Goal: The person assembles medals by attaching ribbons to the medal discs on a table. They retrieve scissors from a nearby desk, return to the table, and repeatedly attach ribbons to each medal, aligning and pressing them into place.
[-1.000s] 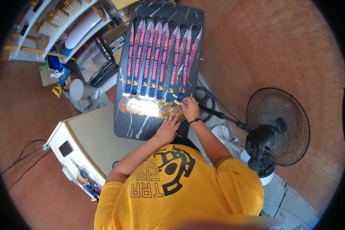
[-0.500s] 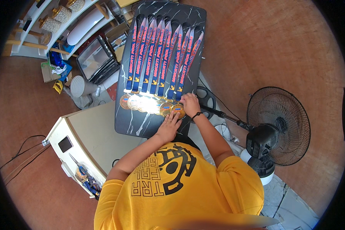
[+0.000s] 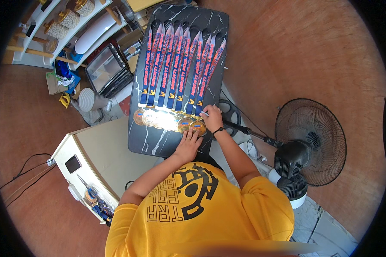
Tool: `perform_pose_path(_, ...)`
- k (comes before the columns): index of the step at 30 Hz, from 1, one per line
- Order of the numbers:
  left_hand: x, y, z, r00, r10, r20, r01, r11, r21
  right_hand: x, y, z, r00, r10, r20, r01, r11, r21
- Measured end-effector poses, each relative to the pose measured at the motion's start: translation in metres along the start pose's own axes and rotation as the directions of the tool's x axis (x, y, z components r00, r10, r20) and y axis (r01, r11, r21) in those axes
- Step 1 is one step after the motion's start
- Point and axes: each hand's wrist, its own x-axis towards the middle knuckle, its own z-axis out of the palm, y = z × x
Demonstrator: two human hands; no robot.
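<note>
Several gold medals (image 3: 184, 124) lie in a row across a black marble-patterned table (image 3: 152, 143), and glare washes out the middle ones. Their dark blue ribbons (image 3: 162, 97) with red-pink lettering stretch side by side toward the far end. My left hand (image 3: 188, 145) lies flat, fingers stretched and tips at the lower edge of the rightmost medal (image 3: 198, 127). Just above that medal, by its ribbon end, my right hand (image 3: 213, 118) is closed in a pinch. A small pale piece shows at its fingertips, too small to name.
On the right, a black standing fan (image 3: 311, 141) reaches close to the table, with a smaller white fan (image 3: 292, 192) below it. A beige cabinet (image 3: 111, 141) stands left of the table. Farther back are picture frames (image 3: 107, 66) and white shelves (image 3: 43, 30).
My right hand has turned slightly at the ribbon end, and a small pale piece now shows at its fingertips. My left hand stays at the rightmost medal. The view has shifted a little.
</note>
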Motion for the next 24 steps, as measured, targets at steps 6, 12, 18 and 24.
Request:
perform_pose_path(6, 0.016, -0.002, -0.019, 0.995, -0.045, -0.090, 0.046, 0.999, 0.006, 0.046, 0.011, -0.004, 0.984, 0.141, -0.111, -0.111, 0.964, 0.242)
perform_pose_path(12, 0.053, -0.026, -0.025, 0.984, -0.107, -0.145, 0.116, 0.992, 0.055, 0.097, -0.001, -0.015, 0.823, 0.508, 0.253, -0.564, 0.683, 0.465)
perform_pose_path(18, 0.059, -0.032, -0.021, 0.990, -0.127, -0.065, 0.134, 0.985, 0.113, 0.120, -0.009, -0.015, 0.817, 0.530, 0.227, -0.574, 0.711, 0.406)
perform_pose_path(24, 0.060, -0.033, -0.024, 0.993, -0.113, -0.020, 0.114, 0.982, 0.153, 0.150, 0.007, 0.006, 0.893, 0.394, -0.219, -0.348, 0.911, 0.222)
